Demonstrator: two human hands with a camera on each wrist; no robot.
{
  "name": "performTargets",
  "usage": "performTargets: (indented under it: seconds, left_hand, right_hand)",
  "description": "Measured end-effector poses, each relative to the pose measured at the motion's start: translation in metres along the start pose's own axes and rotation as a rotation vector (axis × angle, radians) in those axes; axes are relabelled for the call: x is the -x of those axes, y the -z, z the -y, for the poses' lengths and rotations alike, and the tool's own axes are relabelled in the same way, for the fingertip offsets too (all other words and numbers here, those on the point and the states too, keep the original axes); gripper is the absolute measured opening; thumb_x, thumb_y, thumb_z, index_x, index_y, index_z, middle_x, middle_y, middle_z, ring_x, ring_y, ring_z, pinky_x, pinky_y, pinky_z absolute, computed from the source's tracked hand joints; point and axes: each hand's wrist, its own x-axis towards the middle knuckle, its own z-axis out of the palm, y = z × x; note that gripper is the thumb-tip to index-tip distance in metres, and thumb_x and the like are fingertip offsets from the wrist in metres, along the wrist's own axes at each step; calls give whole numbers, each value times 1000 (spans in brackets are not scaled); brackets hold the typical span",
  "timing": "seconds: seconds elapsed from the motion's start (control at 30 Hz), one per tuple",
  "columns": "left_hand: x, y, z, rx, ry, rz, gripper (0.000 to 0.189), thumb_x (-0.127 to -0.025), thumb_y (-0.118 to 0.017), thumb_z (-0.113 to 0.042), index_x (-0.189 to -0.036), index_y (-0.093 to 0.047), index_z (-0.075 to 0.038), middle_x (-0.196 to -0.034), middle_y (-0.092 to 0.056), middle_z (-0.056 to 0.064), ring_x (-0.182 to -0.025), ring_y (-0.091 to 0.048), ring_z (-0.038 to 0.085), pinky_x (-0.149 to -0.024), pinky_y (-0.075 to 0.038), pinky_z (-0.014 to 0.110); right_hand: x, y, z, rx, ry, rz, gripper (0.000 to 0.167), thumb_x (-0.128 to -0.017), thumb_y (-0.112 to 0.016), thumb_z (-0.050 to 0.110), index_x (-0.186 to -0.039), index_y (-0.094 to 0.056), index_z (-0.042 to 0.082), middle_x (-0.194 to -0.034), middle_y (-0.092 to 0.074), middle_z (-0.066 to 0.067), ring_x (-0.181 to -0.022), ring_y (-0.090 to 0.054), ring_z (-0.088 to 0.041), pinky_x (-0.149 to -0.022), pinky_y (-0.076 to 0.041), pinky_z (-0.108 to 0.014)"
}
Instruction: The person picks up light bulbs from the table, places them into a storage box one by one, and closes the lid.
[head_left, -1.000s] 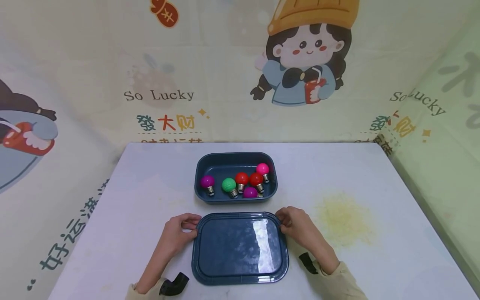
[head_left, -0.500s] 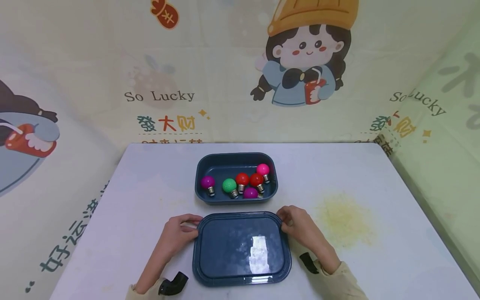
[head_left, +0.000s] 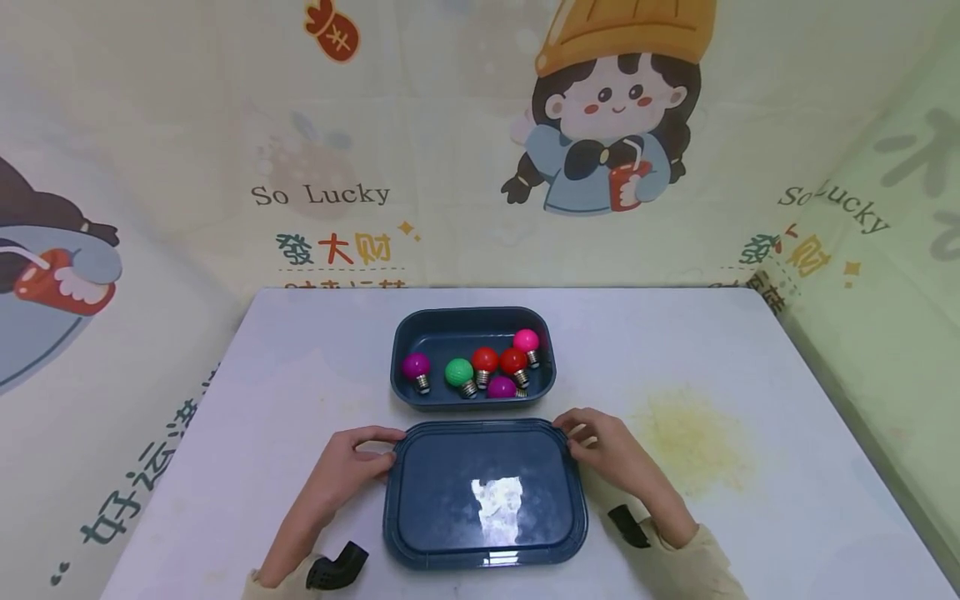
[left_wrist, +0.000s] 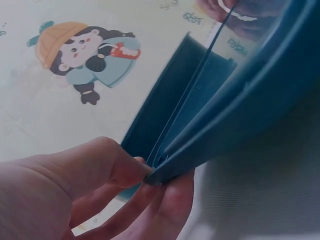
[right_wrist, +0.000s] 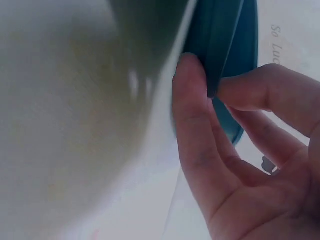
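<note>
A dark blue rectangular lid (head_left: 435, 500) with rounded corners is held between both hands over the near part of the table. My left hand (head_left: 345, 471) pinches its far left corner; in the left wrist view the thumb (left_wrist: 107, 162) and fingers close on the lid's edge. At the far right corner my right hand (head_left: 618, 454) pinches the rim, its fingertips on both sides in the right wrist view. Just beyond the lid stands a matching dark blue box (head_left: 438, 340). Inside lie round bulbs with metal screw bases: purple (head_left: 416, 365), green (head_left: 459, 372), red (head_left: 485, 359) and pink (head_left: 527, 340).
The white table (head_left: 315, 358) carries a yellowish stain (head_left: 697, 442) right of the right hand. A printed cloth (head_left: 450, 125) with cartoon figures and lettering hangs behind the table and at both sides. Black wrist mounts (head_left: 337, 567) sit at the cuffs.
The lid's far edge has shifted slightly up in the head view, and its glare has slid left. My right hand has moved a little up and right. Box and bulbs stay put.
</note>
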Motion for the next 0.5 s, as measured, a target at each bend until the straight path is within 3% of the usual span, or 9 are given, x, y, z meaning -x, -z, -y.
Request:
performTargets:
  seconds: [0.3,0.5]
  left_hand:
    - [3,14,-1,3,-5,87,36,-93,-67,-13,-127,-65,-2,-112,-72,17,-85,-72,19,-77,-58,28]
    - [5,21,-6,32,-5,135,45,-94,-70,-25,-132,-62,-2,-113,-72,15,-90,-72,20,-80,-58,29]
  right_hand:
    - [5,11,-2,-114,50,54,33,-89,-58,-9,-116,-67,6,-120,-66,-14,-104,-67,-30,-84,-59,-34]
    - [7,16,-7,-145,156,78,36,-89,-60,-12,-117,-67,9,-127,-62,-14,-113,-61,-32,-88,-58,-38]
